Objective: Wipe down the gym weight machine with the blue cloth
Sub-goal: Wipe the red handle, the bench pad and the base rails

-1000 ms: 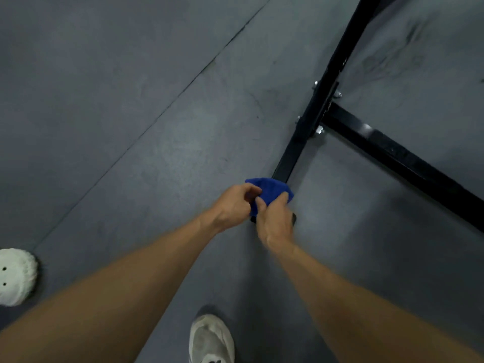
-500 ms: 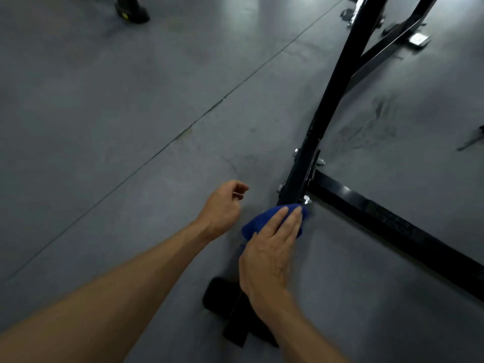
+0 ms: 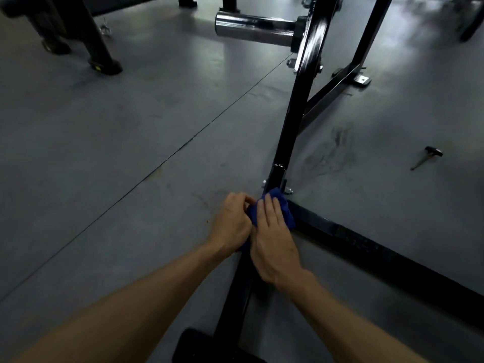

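Head view, from our left side across to the right: at far upper left stands a neighbouring frame's black leg (image 3: 103, 61), its foot on the grey floor (image 3: 110, 158). A thin seam (image 3: 167, 155) runs diagonally across the floor toward the machine. Our left hand (image 3: 231, 222) has its fingers curled, pinching the edge of the blue cloth (image 3: 284, 213). The cloth lies on the black frame of the weight machine (image 3: 290, 132), right at the joint where the slanted upright meets the low bars on the floor. Our right hand (image 3: 275, 238) lies flat on top of the cloth with fingers straight and close together, pressing it onto the bar; the two hands touch. Above the joint, a chrome sleeve (image 3: 251, 27) sticks out leftward from the upright. The crossbar (image 3: 372, 247) runs from the cloth toward the lower right. Further right, a small dark-handled tool (image 3: 428, 157) lies on the floor, well apart from the frame.
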